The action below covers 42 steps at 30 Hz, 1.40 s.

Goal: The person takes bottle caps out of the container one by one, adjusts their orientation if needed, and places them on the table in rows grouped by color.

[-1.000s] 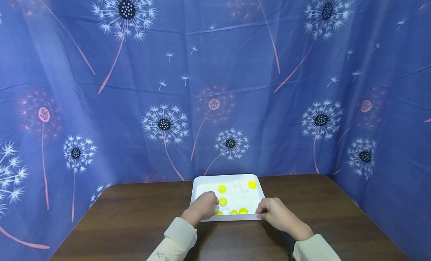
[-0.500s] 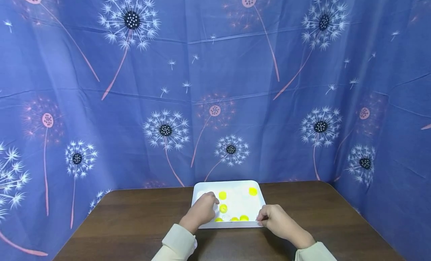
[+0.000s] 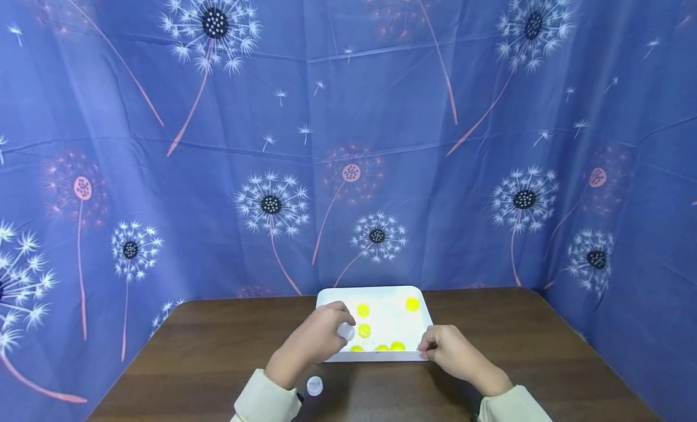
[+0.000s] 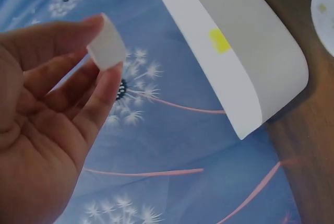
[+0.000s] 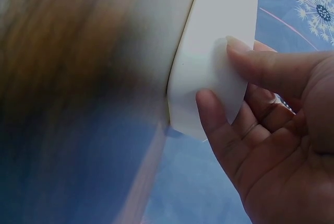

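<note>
Where the wooden table (image 3: 229, 349) comes closest to the person, a loose white disc (image 3: 314, 385) lies just beside the left forearm, whose pale sleeve (image 3: 267, 399) is turned back in a cuff. A little beyond, the left hand (image 3: 320, 336) pinches a second piece, a small white cap (image 3: 345, 332), between thumb and fingertips, lifted by the near left part of a shallow white tray (image 3: 381, 356). To its right, the right hand (image 3: 452, 352) has its thumb and fingers clamped on the tray's near right corner. Three yellow caps (image 3: 398, 346) sit along the near wall, partly hidden by it; another (image 3: 364, 330) lies mid-tray, with two more farther in, well apart. Behind the table hangs a blue curtain (image 3: 327, 252) printed with white and pink dandelions, creased across its width.
</note>
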Each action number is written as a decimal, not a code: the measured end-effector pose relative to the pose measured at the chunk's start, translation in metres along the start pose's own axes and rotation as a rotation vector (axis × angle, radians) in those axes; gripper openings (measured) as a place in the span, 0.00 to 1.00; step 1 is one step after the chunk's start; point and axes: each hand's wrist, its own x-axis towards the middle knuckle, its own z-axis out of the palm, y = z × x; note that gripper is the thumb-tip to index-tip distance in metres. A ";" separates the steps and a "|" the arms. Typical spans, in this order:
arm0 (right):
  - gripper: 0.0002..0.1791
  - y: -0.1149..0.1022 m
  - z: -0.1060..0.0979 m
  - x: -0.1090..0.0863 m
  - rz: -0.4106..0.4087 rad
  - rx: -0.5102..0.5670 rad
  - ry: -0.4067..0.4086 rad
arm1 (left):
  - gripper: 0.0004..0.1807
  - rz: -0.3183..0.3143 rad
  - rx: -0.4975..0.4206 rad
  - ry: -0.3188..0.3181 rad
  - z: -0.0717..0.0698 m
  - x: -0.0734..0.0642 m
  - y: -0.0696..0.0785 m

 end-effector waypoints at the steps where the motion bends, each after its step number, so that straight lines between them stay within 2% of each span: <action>1: 0.11 -0.001 -0.001 0.000 0.003 0.001 0.001 | 0.15 0.018 0.002 -0.012 -0.002 -0.004 0.002; 6: 0.11 -0.003 -0.003 0.002 0.012 0.007 -0.004 | 0.16 0.089 -0.052 -0.087 -0.006 -0.021 0.008; 10: 0.12 -0.004 -0.003 0.004 0.006 0.000 -0.004 | 0.17 0.088 -0.113 -0.148 -0.001 -0.030 0.012; 13: 0.12 -0.003 -0.002 0.005 -0.005 -0.013 0.006 | 0.16 0.072 -0.093 -0.178 0.006 -0.033 0.013; 24: 0.12 -0.003 0.001 0.002 -0.005 -0.006 0.001 | 0.15 -0.126 -0.039 -0.318 0.028 -0.035 0.010; 28: 0.11 -0.001 0.001 0.001 0.014 0.001 -0.009 | 0.15 -0.131 0.011 -0.332 0.038 -0.035 0.006; 34: 0.11 0.001 0.001 0.000 0.022 0.000 -0.003 | 0.15 -0.060 0.101 -0.280 0.046 -0.036 0.003; 42: 0.11 0.001 0.000 -0.001 0.024 -0.001 0.000 | 0.14 -0.040 0.135 -0.259 0.050 -0.035 -0.003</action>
